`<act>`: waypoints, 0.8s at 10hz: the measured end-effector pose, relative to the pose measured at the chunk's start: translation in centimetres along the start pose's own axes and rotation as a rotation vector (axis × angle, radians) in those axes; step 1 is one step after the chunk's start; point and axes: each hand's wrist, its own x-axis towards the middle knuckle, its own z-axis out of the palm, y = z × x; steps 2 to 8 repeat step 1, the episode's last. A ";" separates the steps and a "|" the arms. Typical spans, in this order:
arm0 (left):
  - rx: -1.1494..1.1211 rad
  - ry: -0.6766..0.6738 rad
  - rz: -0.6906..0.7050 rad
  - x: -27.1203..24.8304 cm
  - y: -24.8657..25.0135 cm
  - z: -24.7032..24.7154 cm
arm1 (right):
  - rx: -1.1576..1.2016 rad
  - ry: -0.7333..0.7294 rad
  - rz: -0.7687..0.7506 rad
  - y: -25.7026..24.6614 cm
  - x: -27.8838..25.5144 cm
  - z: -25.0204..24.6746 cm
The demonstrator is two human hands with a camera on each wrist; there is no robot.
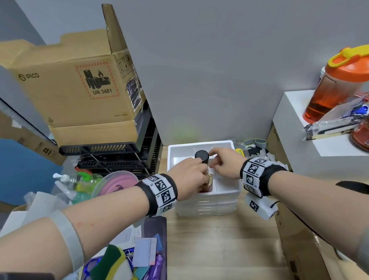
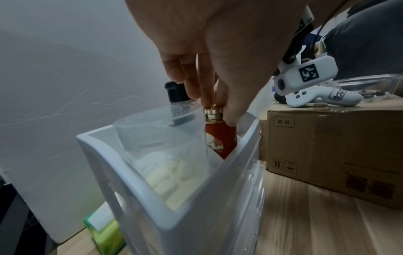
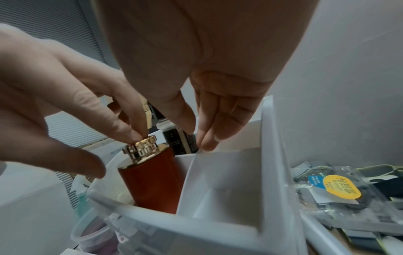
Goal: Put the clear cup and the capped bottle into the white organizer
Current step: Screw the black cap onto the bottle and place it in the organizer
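The white organizer [image 1: 200, 145] stands at the back of the wooden table. My left hand [image 1: 201, 174] pinches the gold cap of a red bottle [image 2: 220, 138], which stands upright in a front compartment. The clear cup [image 2: 152, 138] sits in the compartment beside it, hidden under my hand in the head view. A black-capped bottle [image 1: 202, 156] stands upright behind them. My right hand [image 3: 198, 138] hovers over the organizer [image 3: 266, 155] with straight fingers [image 3: 209, 143] touching the top edge of a white divider [image 3: 218, 172]. It holds nothing.
A cardboard box [image 1: 76, 88] sits on black crates at the left. A pink-lidded tub [image 1: 117, 185] and spray bottles lie beside the organizer. An orange shaker bottle [image 1: 336, 86] stands on a white box at the right. Packets [image 3: 335, 189] lie right of the organizer.
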 end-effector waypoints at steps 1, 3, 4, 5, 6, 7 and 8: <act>-0.047 0.048 -0.033 -1.0 -0.1 0.1 | -0.007 0.084 0.017 0.7 -0.9 -0.4; -0.047 0.048 -0.033 -1.0 -0.1 0.1 | -0.007 0.084 0.017 0.7 -0.9 -0.4; -0.047 0.048 -0.033 -1.0 -0.1 0.1 | -0.007 0.084 0.017 0.7 -0.9 -0.4; -0.047 0.048 -0.033 -1.0 -0.1 0.1 | -0.007 0.084 0.017 0.7 -0.9 -0.4; -0.047 0.048 -0.033 -1.0 -0.1 0.1 | -0.007 0.084 0.017 0.7 -0.9 -0.4; -0.047 0.048 -0.033 -1.0 -0.1 0.1 | -0.007 0.084 0.017 0.7 -0.9 -0.4; -0.047 0.048 -0.033 -1.0 -0.1 0.1 | -0.007 0.084 0.017 0.7 -0.9 -0.4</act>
